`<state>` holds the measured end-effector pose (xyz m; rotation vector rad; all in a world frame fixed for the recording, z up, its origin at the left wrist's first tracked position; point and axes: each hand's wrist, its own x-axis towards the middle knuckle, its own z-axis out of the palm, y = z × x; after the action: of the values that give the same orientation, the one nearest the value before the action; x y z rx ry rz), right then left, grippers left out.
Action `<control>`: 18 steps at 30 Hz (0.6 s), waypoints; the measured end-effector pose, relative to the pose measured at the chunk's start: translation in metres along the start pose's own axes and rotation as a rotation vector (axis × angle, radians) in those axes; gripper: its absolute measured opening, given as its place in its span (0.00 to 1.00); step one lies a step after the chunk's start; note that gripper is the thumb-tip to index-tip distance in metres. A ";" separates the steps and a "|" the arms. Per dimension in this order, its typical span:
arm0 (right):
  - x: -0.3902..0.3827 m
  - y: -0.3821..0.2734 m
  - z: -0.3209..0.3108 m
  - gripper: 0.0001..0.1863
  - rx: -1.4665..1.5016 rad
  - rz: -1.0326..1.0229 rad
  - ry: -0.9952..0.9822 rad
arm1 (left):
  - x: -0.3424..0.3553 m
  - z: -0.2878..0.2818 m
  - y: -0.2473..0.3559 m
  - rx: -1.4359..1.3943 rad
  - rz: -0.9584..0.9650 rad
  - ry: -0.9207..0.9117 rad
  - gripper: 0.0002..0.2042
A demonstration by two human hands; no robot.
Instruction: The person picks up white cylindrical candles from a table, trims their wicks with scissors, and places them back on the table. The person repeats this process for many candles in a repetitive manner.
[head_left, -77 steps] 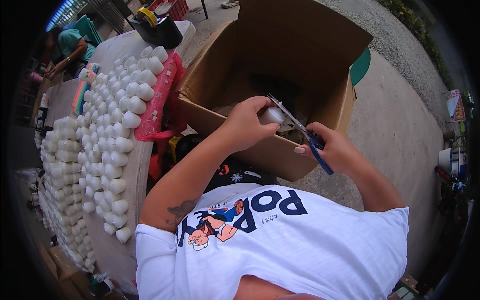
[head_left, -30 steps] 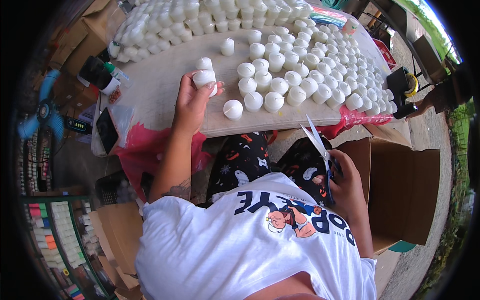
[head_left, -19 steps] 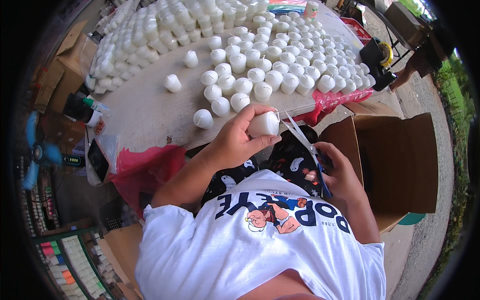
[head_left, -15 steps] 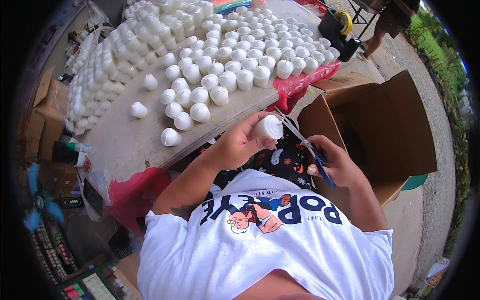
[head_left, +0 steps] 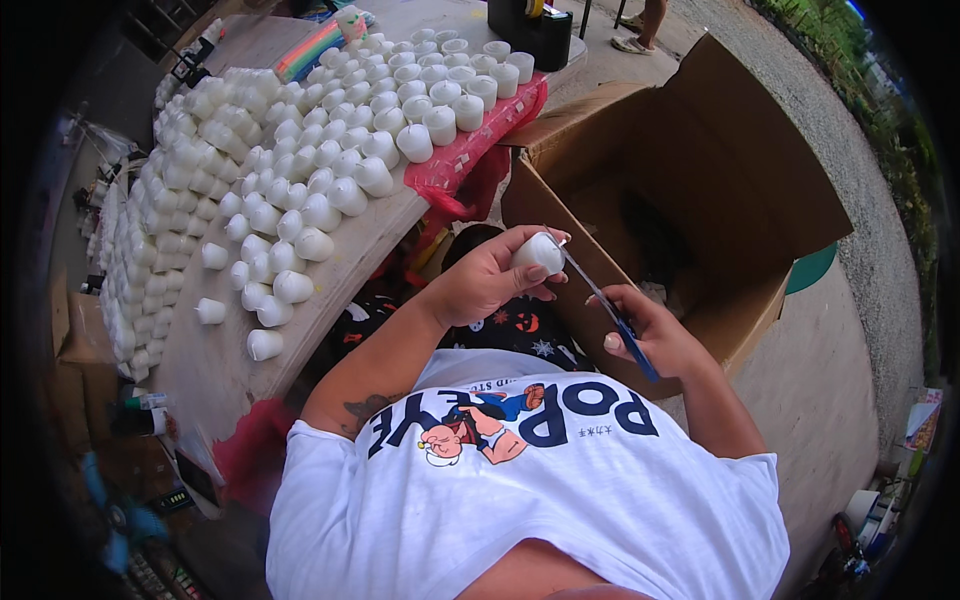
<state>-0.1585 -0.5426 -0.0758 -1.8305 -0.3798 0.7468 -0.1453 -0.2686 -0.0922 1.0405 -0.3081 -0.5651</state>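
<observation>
One white candle (head_left: 538, 256) was in the person's left hand (head_left: 502, 277), just off the middle of the view toward two o'clock, the fingers and thumb curled around it. Down at four to five o'clock from the candle, the right hand (head_left: 655, 337) was wrapped around the blue handles of a pair of scissors (head_left: 628, 335). Their blades ran close together up to the candle's wick end; whether they touched the wick could not be told.

Toward ten and eleven o'clock, many loose white candles (head_left: 350, 165) were spread over the worktop (head_left: 225, 390), with bagged candles (head_left: 180, 190) piled beside them. Pink plastic (head_left: 455, 180) hung at the worktop's edge near twelve o'clock, and a cardboard box (head_left: 780, 180) stood open at two o'clock.
</observation>
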 end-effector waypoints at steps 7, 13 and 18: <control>-0.011 0.005 -0.004 0.24 0.327 0.084 0.030 | 0.035 0.011 -0.005 -0.022 -0.108 -0.048 0.24; -0.016 0.026 -0.005 0.25 0.778 0.094 0.202 | 0.036 0.009 0.005 0.227 -0.050 0.066 0.24; -0.004 0.017 0.000 0.27 0.823 0.050 0.194 | -0.063 -0.011 0.037 0.713 0.284 0.482 0.24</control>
<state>-0.1635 -0.5511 -0.0899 -1.1157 0.1044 0.6222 -0.1808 -0.2101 -0.0640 1.7420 -0.2238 0.0854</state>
